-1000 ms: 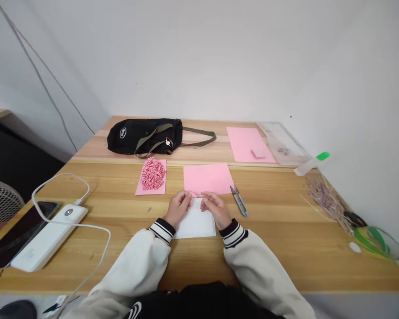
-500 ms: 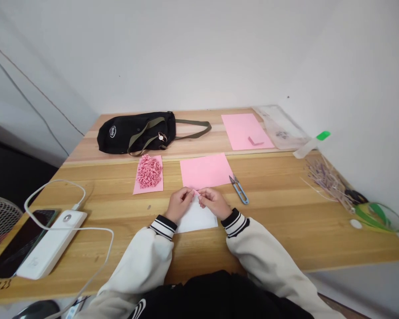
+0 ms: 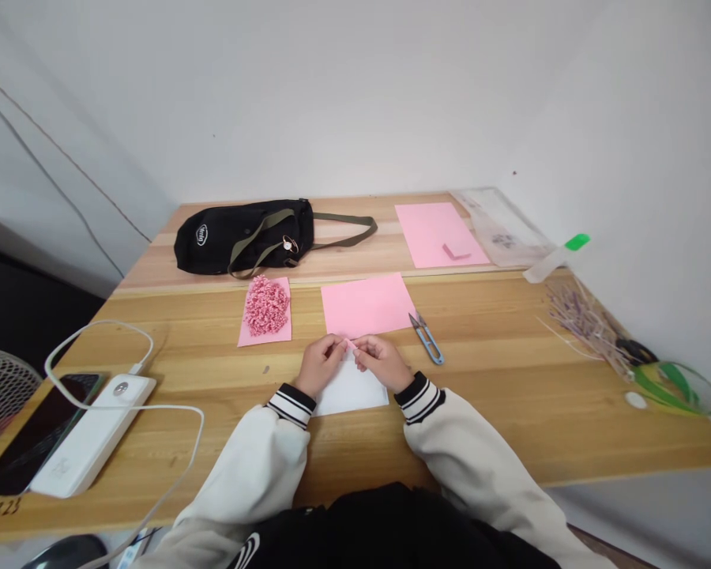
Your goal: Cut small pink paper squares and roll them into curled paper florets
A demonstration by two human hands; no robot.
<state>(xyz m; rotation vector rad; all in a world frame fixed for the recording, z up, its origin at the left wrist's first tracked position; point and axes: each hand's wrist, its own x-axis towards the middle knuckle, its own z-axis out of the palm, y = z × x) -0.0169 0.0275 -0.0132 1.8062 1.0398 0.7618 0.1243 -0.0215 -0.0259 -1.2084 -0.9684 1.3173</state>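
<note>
Centrally — left hand (image 3: 321,365), right hand (image 3: 381,362): fingertips pinched on small pink piece (image 3: 349,344) — smooth white sheet (image 3: 352,387) beneath.

A small craft workspace: a wooden surface (image 3: 486,395) against a plain wall (image 3: 355,95), with snips (image 3: 430,341), pink paper (image 3: 367,304) and bundled stems (image 3: 581,322).

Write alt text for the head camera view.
Two hands pinch a small pink piece over white paper on a wooden table. Pink sheets, blue-handled snips and a pink bead-like cluster lie nearby, with a black bag behind.
</note>
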